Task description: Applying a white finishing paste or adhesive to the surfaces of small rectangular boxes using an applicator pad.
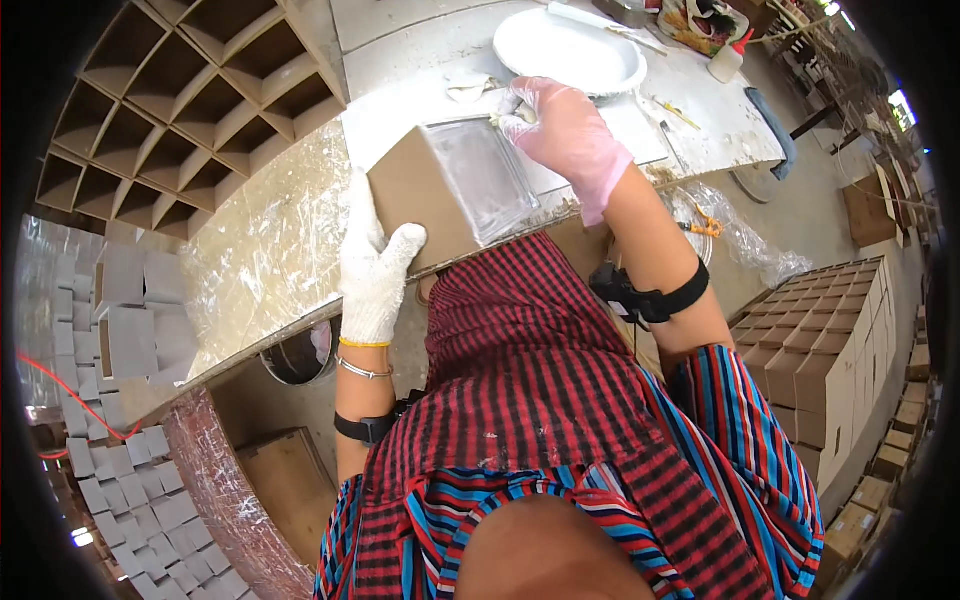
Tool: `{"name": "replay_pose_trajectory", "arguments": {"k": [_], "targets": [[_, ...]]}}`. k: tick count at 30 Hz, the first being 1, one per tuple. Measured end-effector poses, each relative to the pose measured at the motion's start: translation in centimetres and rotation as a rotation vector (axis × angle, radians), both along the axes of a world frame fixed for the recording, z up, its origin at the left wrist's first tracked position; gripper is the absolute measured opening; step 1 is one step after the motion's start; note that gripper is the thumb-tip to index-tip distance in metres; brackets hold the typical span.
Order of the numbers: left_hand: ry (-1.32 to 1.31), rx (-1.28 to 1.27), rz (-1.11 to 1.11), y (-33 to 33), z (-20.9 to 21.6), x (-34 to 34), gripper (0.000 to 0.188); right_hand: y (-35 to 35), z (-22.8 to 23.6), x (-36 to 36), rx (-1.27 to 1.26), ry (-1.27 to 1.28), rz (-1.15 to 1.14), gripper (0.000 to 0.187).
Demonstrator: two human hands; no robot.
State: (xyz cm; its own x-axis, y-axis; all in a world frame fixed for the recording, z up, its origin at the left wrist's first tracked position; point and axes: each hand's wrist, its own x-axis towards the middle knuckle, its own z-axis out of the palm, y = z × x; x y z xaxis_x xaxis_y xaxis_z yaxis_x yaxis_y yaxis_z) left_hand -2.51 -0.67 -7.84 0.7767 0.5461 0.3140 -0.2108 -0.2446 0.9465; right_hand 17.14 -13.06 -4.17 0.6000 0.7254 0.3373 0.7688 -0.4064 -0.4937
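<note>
A brown box [420, 195] sits tilted at the near edge of the worktable, and one of its faces is smeared with a wet, grey-white coating. My left hand [375, 270], in a white knit glove, grips its left side, with the thumb on the near part and the fingers along the far side. My right hand [565, 130] wears a thin pinkish glove with white smears on the fingertips. Its fingers are bent together at the far right corner of the coated face. Whatever they pinch is too small and hidden to name. Beyond that hand stands a shallow white basin [570, 60].
A crumpled whitish rag [470, 88] lies behind the box. Farther right is a white squeeze bottle [728, 63] with a red tip. Compartmented brown grids [190, 110] stand at the far left, and a stack of them [815, 340] at right. Grey boxes [150, 500] are piled at left.
</note>
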Motion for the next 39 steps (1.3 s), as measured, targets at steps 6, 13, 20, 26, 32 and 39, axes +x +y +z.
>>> {"name": "replay_pose_trajectory", "arguments": {"k": [6, 13, 20, 26, 32, 39], "targets": [[0.013, -0.105, 0.008, -0.4, -0.2, -0.5, 0.073, -4.4, -0.5, -3.0, -0.216, 0.115, 0.146, 0.029], [-0.068, -0.089, -0.006, 0.1, 0.3, -0.2, 0.074, -7.2, -1.5, -1.7, 0.246, 0.859, 0.194, 0.024], [0.176, 0.863, 0.102, 1.0, 6.0, 0.5, 0.064, -7.7, -6.0, -0.1, 0.903, 1.47, 0.221, 0.029], [0.389, 1.532, 0.056, -0.7, 4.6, 2.5, 0.045, -4.3, -2.4, -0.2, 0.622, 1.073, 0.249, 0.025], [0.435, 1.351, 0.044, -0.2, 6.1, 1.4, 0.067, 3.2, 0.4, 2.2, 0.288, 0.778, 0.163, 0.034], [0.598, 0.931, 0.26, 1.6, 4.1, -0.2, 0.101, 7.7, 1.0, 1.9, -0.032, 0.535, 0.101, 0.026]]}}
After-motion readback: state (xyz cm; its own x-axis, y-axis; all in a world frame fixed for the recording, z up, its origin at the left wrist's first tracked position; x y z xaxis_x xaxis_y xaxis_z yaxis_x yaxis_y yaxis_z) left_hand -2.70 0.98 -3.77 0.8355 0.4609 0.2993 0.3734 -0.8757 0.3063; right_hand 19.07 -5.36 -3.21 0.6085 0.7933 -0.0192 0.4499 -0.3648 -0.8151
